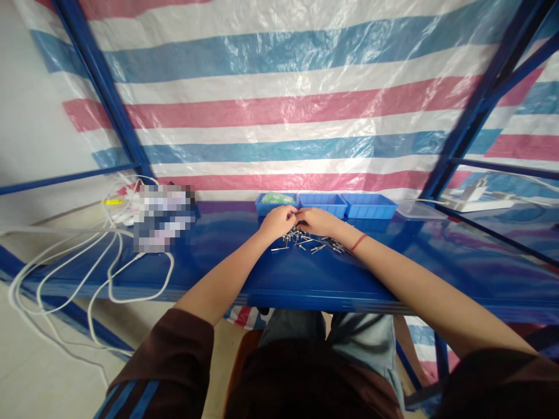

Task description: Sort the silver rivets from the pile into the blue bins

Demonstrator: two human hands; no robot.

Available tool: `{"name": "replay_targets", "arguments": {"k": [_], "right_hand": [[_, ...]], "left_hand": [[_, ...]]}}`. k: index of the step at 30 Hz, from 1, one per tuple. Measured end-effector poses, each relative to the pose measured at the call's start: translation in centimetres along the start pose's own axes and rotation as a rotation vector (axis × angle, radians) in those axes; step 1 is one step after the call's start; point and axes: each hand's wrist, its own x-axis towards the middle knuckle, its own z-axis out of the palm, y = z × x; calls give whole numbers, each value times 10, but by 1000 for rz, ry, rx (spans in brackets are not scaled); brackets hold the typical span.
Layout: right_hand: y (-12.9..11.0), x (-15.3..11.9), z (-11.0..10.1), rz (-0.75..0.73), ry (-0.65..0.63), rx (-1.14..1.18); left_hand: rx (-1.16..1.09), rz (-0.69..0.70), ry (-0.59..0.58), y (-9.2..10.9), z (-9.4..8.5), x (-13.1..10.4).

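Observation:
My left hand (279,222) and my right hand (318,222) meet fingertip to fingertip above the blue table. The fingers of both are closed in a pinch. Whatever lies between them is too small to make out. Just below and around the hands spreads a loose pile of small silver metal pins (301,237), thin and rivet-like. Some of the pins lie under my right hand and wrist, partly hidden. Right behind my left hand stands a blue bin (262,205) with a green and clear plastic bag (278,199) in it.
A middle blue bin (325,199) and a right blue bin (369,206) continue the row along the back. Beside them lies a clear plastic lid or tray (419,210). White cables (111,267) loop over the table's left end. A power strip (476,201) is at right. Blue posts frame both sides.

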Motion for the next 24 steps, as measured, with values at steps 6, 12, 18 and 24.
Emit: {"name": "replay_targets", "arguments": {"k": [6, 12, 18, 24], "right_hand": [[-1, -2, -1, 24, -24, -23], [-3, -4, -4, 0, -50, -30], [-7, -9, -3, 29, -6, -103], [-10, -12, -3, 131, 85, -122]], "left_hand": [[210, -56, -200, -3, 7, -5], [220, -15, -197, -5, 12, -5], [150, 14, -141, -7, 14, -5], [56, 25, -97, -7, 15, -5]]}}
